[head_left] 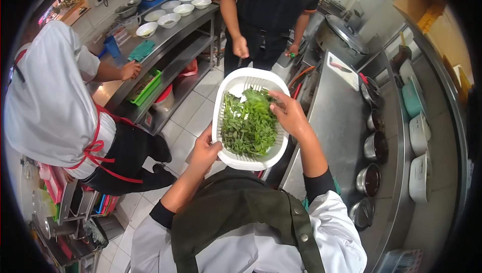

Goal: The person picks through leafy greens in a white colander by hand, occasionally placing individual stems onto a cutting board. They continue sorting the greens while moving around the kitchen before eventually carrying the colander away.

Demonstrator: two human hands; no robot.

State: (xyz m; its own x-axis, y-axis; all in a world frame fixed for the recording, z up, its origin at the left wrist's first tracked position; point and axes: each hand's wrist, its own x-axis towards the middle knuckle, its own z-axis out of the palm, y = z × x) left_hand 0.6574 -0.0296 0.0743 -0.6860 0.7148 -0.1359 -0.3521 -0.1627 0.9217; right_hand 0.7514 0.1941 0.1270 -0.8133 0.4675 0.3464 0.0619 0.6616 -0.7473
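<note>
A white plastic colander basket (pixel 219 117) with slotted sides is held up in front of my chest. Leafy green herbs (pixel 249 130) cover much of its inside. My left hand (pixel 205 151) is closed on the near left part of the rim, thumb on top. Over the right side, my right hand (pixel 290 114) reaches in with bent fingers pinching some of the herbs. The leaves beside those fingertips are slightly blurred, and part of the fingers is hidden among them.
One person (pixel 273 17) in black stands just beyond the basket; another (pixel 60 97) in white stands left at a steel table with white bowls (pixel 169 20). A steel counter (pixel 334 127) runs along my right, with metal pots (pixel 368 178) and a large lidded pot (pixel 344 37).
</note>
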